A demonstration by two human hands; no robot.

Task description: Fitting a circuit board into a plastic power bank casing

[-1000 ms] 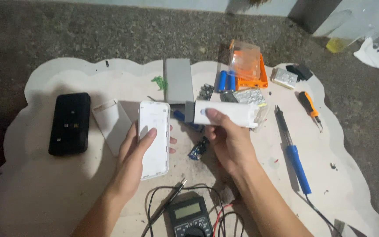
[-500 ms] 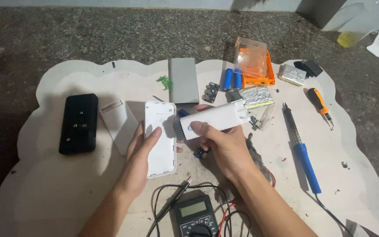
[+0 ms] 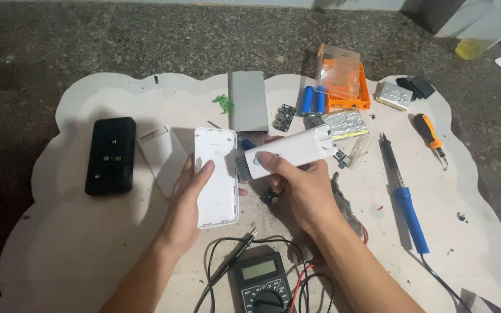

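White casing [image 3: 217,177] in left hand [image 3: 188,204]; right hand [image 3: 298,186] holds brush [image 3: 285,153].

Two bare forearms come up from the lower edge of the view, with no sleeves on either as far as the frame shows. The left hand [image 3: 195,194] and the right hand [image 3: 300,188] wear no gloves. No ring, watch or band shows on fingers or wrists. The fingernails are short and plain, the right thumbnail clearly in view
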